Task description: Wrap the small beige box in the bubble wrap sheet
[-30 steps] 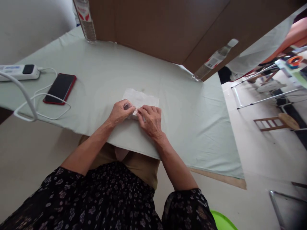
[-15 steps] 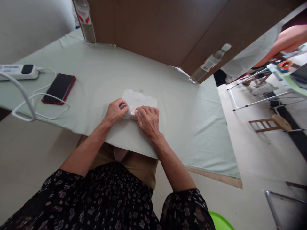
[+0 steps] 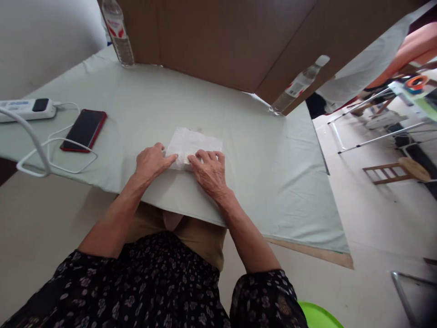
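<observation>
White sheet [image 3: 196, 138] extends ahead of left hand [image 3: 150, 161], thumb spread wide, and right hand [image 3: 209, 172], curled on its near edge, closure indeterminable. Smoothing or folding appears underway; next move calls for steady right-hand pressure.

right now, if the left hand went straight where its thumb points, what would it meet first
Probably the white sheet, perhaps touched already, then the right hand; depth is hard to judge.

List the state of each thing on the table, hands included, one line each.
White sheet, lying on the cloth
Left hand, open, thumb at the sheet
Right hand, bent fingers on the sheet
Phone, lying flat, screen dark
Left bottle, upright
Right bottle, capped
Cardboard, standing on edge
Power strip, lying flat
Cloth, slightly creased
</observation>
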`<state>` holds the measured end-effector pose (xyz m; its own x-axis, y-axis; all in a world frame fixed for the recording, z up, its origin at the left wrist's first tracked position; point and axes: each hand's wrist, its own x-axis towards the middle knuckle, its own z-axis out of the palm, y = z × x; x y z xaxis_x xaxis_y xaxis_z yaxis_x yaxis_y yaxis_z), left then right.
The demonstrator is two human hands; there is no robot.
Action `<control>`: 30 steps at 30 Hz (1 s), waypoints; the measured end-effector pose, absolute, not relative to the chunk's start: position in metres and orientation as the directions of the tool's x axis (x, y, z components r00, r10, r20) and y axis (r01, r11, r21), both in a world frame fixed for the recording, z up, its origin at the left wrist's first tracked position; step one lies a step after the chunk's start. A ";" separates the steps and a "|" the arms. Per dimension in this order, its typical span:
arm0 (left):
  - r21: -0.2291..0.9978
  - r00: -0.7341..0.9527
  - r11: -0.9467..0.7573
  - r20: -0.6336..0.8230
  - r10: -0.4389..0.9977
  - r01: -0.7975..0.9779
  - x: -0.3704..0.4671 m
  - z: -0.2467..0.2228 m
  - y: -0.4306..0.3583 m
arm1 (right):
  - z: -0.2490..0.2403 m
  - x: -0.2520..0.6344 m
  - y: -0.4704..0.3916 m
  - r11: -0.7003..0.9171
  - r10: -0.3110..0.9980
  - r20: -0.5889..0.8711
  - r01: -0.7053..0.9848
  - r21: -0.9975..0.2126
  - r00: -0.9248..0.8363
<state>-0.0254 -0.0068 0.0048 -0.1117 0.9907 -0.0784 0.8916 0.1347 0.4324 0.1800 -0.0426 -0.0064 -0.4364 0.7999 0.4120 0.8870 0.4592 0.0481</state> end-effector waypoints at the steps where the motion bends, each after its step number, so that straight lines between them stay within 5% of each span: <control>1: 0.419 -0.113 0.142 -0.094 0.989 0.897 -0.025 0.007 -0.006 | -0.006 0.180 -0.043 0.459 0.801 0.411 0.887 0.045 -0.435; 12: 0.432 -0.053 0.096 -0.113 0.992 0.897 -0.021 0.013 -0.009 | -0.007 0.179 -0.043 0.467 0.799 0.413 0.884 0.031 -0.436; 20: 0.758 -0.075 0.253 -0.261 0.962 0.601 -0.024 0.011 -0.010 | -0.006 0.180 -0.043 0.467 0.804 0.406 0.884 0.023 -0.435; 24: 0.820 -0.072 0.322 -0.328 0.942 0.473 -0.021 0.014 -0.011 | -0.006 0.179 -0.043 0.465 0.810 0.399 0.885 0.012 -0.430; 30: 0.901 -0.046 0.150 -0.144 0.989 0.407 -0.023 0.006 -0.010 | -0.006 0.180 -0.044 0.470 0.808 0.392 0.882 0.020 -0.439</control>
<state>-0.0230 -0.0098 0.0058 -0.0458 0.9886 -0.1436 0.4067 0.1497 0.9012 0.1798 -0.0439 -0.0064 -0.4394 0.8084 0.3916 0.8824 0.4701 0.0197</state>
